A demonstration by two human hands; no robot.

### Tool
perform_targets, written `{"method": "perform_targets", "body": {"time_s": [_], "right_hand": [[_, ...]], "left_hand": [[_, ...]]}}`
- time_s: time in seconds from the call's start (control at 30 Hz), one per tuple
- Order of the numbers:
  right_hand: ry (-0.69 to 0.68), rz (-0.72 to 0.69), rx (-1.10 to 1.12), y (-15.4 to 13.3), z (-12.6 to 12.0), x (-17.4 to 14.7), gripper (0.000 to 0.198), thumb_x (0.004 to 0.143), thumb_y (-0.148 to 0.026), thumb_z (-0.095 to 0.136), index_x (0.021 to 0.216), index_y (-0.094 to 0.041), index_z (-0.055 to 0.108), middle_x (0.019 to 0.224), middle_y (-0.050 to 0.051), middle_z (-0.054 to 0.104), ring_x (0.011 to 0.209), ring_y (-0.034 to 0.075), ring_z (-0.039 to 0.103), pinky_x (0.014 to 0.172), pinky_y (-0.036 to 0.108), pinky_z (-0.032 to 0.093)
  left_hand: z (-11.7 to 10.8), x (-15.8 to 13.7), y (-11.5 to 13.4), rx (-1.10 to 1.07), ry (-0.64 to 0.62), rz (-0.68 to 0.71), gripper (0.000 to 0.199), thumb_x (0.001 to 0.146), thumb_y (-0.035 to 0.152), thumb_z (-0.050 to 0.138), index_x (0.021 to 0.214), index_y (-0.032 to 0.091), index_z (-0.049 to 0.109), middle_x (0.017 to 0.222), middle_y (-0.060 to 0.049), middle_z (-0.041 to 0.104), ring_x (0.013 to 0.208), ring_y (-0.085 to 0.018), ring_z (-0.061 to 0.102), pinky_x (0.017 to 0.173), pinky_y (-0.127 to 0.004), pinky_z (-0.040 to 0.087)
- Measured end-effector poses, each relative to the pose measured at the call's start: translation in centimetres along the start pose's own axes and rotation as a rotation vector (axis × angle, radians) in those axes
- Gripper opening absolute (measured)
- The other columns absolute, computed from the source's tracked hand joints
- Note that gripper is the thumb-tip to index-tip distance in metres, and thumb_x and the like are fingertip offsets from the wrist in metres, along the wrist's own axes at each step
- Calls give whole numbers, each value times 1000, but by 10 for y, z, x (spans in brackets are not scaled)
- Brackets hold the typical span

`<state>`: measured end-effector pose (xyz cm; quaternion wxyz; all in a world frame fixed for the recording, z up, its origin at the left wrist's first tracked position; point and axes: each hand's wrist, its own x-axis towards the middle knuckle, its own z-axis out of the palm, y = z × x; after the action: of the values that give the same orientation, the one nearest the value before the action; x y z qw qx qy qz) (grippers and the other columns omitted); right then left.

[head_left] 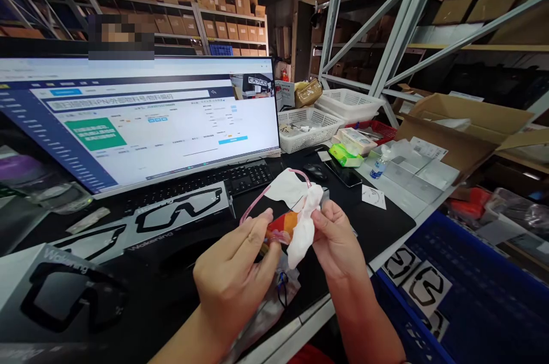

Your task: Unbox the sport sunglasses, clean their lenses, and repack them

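Several boxes (71,295) and a mouse (315,171) lie near the left grip (235,261) holding glasses (283,224), right grip (338,241) pinching tissue (302,232).

The white-topped table (403,194) bears a flat black mat (384,224), on which lie a black plastic keyboard (249,178), a rounded black mouse (315,171) and a slim dark phone (343,173).

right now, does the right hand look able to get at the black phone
Probably yes: bare black mat lies between the right hand and the phone, though it would likely have to release the white wipe first.
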<state>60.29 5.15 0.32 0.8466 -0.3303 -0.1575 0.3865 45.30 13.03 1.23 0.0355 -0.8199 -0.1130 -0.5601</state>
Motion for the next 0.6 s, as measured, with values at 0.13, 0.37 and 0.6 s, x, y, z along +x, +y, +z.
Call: {"method": "perform_targets", "body": {"time_s": [0.13,0.37,0.6], "right_hand": [[35,-77,-69,17,3,-13,49,57,-29,96,63,-20,48,57,-6,60,51,8,52,51,18,44],[48,-126,-200,26,1,-26,44,54,-25,96,61,-18,53,54,-5,62,50,9,56,53,19,47],[208,-288,-110,-9,-39,-7,37,65,-29,94,82,-20,62,70,-4,71,59,9,63,59,19,51]], "left_hand": [[0,-2,-2,3,4,-30,38,79,5,75,115,13,69,106,-13,79,89,-21,77,88,-29,61],[-2,-1,-5,-6,-29,-3,31,81,7,72,112,12,69,102,-12,80,88,-21,77,89,-29,61],[-2,7,-4,-82,-63,-156,24,82,8,69,104,17,74,102,-4,80,88,-17,76,98,-31,59]]}}
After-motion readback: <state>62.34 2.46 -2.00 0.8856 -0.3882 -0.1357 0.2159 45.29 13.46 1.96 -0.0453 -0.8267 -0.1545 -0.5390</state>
